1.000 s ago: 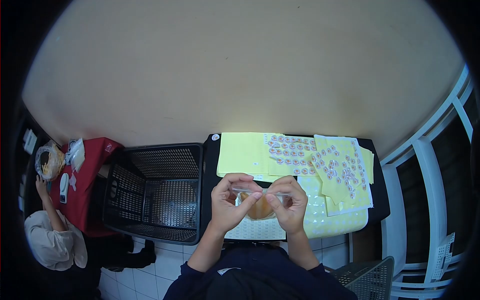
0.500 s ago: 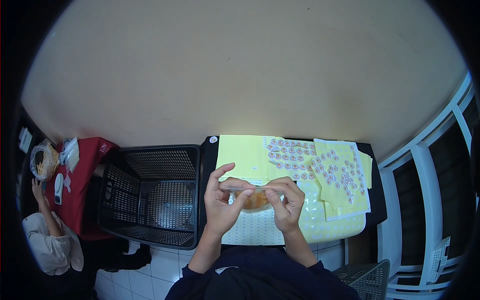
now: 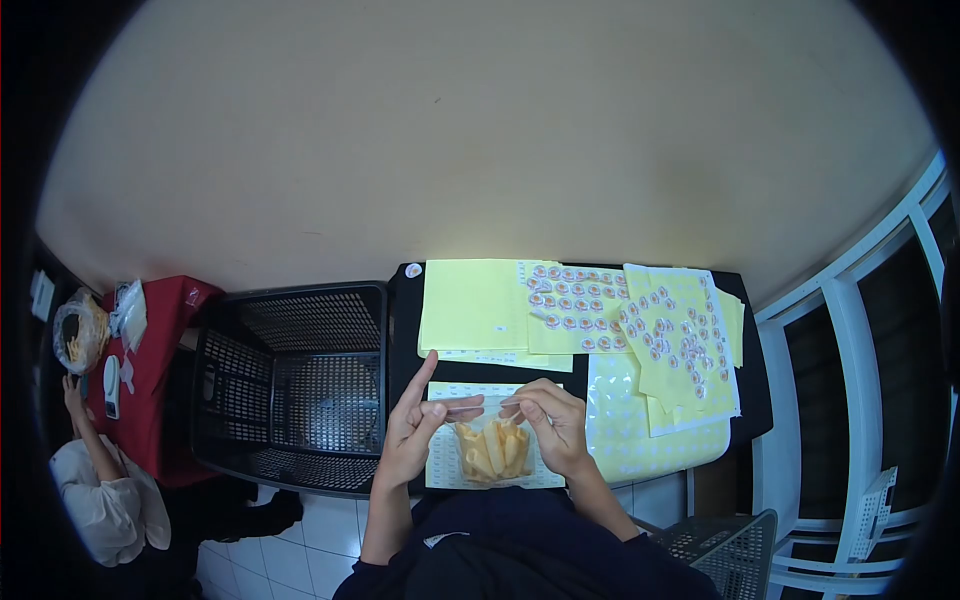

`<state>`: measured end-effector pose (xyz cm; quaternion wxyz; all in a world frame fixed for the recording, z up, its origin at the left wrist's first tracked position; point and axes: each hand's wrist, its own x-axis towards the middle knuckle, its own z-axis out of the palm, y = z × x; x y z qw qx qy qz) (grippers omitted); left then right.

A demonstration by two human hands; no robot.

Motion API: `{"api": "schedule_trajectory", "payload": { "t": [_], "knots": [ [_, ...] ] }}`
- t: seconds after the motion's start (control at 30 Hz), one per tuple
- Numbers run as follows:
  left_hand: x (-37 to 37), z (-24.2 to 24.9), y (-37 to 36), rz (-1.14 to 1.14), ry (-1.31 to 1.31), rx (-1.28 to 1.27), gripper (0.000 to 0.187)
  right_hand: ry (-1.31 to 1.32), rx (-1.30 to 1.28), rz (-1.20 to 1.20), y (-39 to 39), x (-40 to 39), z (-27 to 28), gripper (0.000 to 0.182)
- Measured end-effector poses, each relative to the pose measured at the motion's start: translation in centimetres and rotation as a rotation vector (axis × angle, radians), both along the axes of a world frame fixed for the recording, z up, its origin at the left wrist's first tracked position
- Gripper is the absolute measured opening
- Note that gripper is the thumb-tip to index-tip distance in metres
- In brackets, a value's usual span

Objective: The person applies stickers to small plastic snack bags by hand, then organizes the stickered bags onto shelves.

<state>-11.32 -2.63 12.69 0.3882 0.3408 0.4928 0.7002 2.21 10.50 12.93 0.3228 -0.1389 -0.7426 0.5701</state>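
A clear plastic bag (image 3: 492,450) of pale yellow sticks, which look like fries, is held by its top edge between my two hands. My left hand (image 3: 408,432) pinches the upper left corner, its index finger pointing up and away from the bag. At the upper right, my right hand (image 3: 556,428) grips the edge between thumb and curled fingers. Beneath the bag lies a printed label sheet (image 3: 440,470) with rows of small text. Just beyond my hands are yellow backing sheets (image 3: 472,305), and to their right a sheet of round stickers (image 3: 575,303).
A black plastic crate (image 3: 290,475) stands to the left. Further left, a person (image 3: 110,500) reaches toward a bag of sticks (image 3: 80,335) by a red-covered table (image 3: 150,410). More sticker sheets (image 3: 685,340) lie at right. A grey-green basket (image 3: 735,550) sits low at right.
Both hands have moved slightly down and the bag has tipped, so its front and the sticks now show. My left index finger has straightened. The camera view has shifted a little.
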Motion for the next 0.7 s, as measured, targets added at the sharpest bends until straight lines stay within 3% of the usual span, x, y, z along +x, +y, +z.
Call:
{"api": "schedule_trajectory", "payload": {
  "t": [0.07, 0.17, 0.3, 0.37, 0.43, 0.5, 0.57, 0.6, 0.63, 0.7],
  "knots": [
    [-0.2, -1.0, 0.2, -0.048, -0.132, -0.002, 0.057, -0.028, -0.124, 0.043, 0.0, 0.0, -0.4, 0.024],
    [0.6, -3.2, 1.0, -0.026, -0.031, 0.042, 0.057, -0.003, -0.251, -0.026, -0.1, -0.5, -1.6, 0.028],
    [1.0, -5.6, 0.9, -0.156, 0.04, -0.193, 0.049, -0.05, -0.302, -0.065, 0.0, -0.6, -3.5, 0.029],
    [0.7, -6.1, 0.8, -0.143, 0.012, -0.188, 0.047, -0.044, -0.592, 0.07, 0.7, 0.0, -5.0, 0.028],
    [0.2, -7.0, 0.5, -0.14, -0.269, -0.185, 0.047, -0.092, -0.483, -0.017, 2.1, 0.3, -6.4, 0.027],
    [-0.1, -7.3, 0.2, -0.121, -0.243, -0.175, 0.045, -0.137, -0.374, -0.1, 3.6, 0.5, -7.9, 0.027],
    [-0.7, -9.0, 0.1, -0.066, -0.682, -0.037, 0.047, -0.228, -0.207, -0.245, 5.0, 0.9, -9.0, 0.025],
    [-1.2, -9.4, 0.2, -0.157, -0.851, 0.118, 0.052, -0.23, -0.208, -0.245, 5.5, 0.8, -8.7, 0.025],
    [-1.1, -9.6, 0.3, -0.094, -0.989, 0.145, 0.052, -0.269, -0.162, -0.363, 6.2, 0.5, -8.2, 0.024],
    [-1.4, -10.2, 0.8, -0.205, -1.25, 0.292, 0.056, -0.309, -0.118, -0.484, 7.7, 0.2, -7.7, 0.023]
  ]
}}
